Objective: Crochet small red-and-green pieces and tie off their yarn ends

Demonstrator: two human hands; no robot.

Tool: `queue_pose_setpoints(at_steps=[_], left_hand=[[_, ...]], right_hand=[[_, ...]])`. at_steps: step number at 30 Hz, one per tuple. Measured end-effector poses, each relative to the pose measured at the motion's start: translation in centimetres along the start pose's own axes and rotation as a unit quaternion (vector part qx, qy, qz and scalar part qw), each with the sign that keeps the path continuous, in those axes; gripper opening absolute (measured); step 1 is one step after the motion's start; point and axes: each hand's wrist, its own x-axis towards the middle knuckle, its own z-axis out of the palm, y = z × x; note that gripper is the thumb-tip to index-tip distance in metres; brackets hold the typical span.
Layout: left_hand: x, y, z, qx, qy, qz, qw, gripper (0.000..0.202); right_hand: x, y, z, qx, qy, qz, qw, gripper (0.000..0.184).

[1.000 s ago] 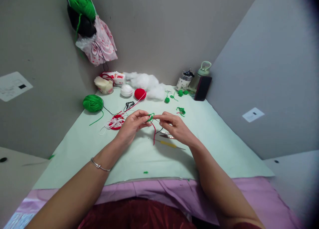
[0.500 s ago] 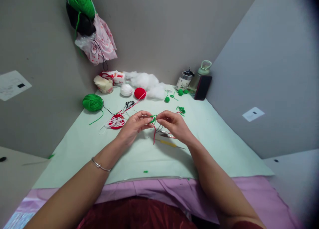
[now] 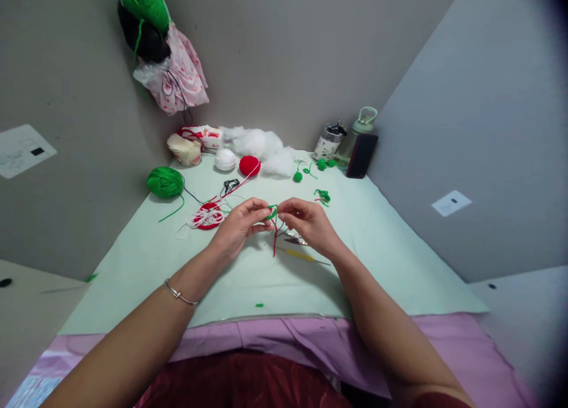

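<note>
My left hand pinches a small green, white and red crocheted piece between thumb and fingers. A red yarn tail hangs from it to the cloth. Close on its right, my right hand is closed in a pinch; what its fingertips hold is too small to make out. Dark thread trails below the fingers. Scissors, partly hidden by my right hand, lie under it, and a crochet hook with a yellow handle rests just nearer to me.
Left of my hands lie white yarn over a red disc and a green ball of yarn. Behind are a white ball, a red ball and stuffing. A bottle and phone stand back right.
The crocheted piece has turned slightly in my left fingers, and the green loop above it has flattened. My right fingertips have shifted a little; the things on the table are unmoved.
</note>
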Motion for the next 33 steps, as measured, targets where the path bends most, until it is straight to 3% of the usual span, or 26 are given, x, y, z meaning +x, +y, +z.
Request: queue_pose_setpoints(at_steps=[6,12,15,20,25,27,29,31,33], left_hand=[[0.2,-0.6,0.1,0.031,0.029,0.01,0.999,0.027],[0.5,-1.2,-0.2,0.109,0.045,0.017,0.993,0.024],[0.6,-1.5,-0.3,0.141,0.033,0.007,0.989,0.025],[0.8,-1.6,-0.3,0.127,0.0,-0.009,0.992,0.024],[0.9,-2.6,-0.3,0.148,-0.028,-0.013,0.989,0.023],[0.8,-2.8,-0.4,0.141,-0.048,-0.014,0.989,0.021],[0.8,-2.8,-0.5,0.127,-0.06,-0.018,0.99,0.02],[0.8,-2.6,-0.5,0.109,-0.066,-0.03,0.991,0.021],[0.8,-2.5,-0.5,0.097,-0.068,-0.044,0.992,0.022]], right_hand=[[-0.4,0.2,1.0,-0.007,-0.001,-0.018,1.0,0.004],[-0.8,-0.4,1.0,-0.211,-0.032,-0.055,0.975,0.01],[-0.7,-0.1,0.9,-0.267,-0.017,-0.101,0.958,0.013],[-0.6,0.0,1.5,-0.167,0.083,-0.169,0.968,0.013],[-0.5,-0.3,2.3,-0.153,0.065,-0.222,0.961,0.014],[-0.2,-0.2,2.0,-0.077,0.065,-0.166,0.981,0.013],[0.2,-0.1,1.3,0.055,0.045,-0.05,0.996,0.018],[0.5,0.0,0.5,0.171,0.004,0.05,0.984,0.025],[0.8,0.0,-0.2,0.245,-0.001,0.081,0.966,0.029]])
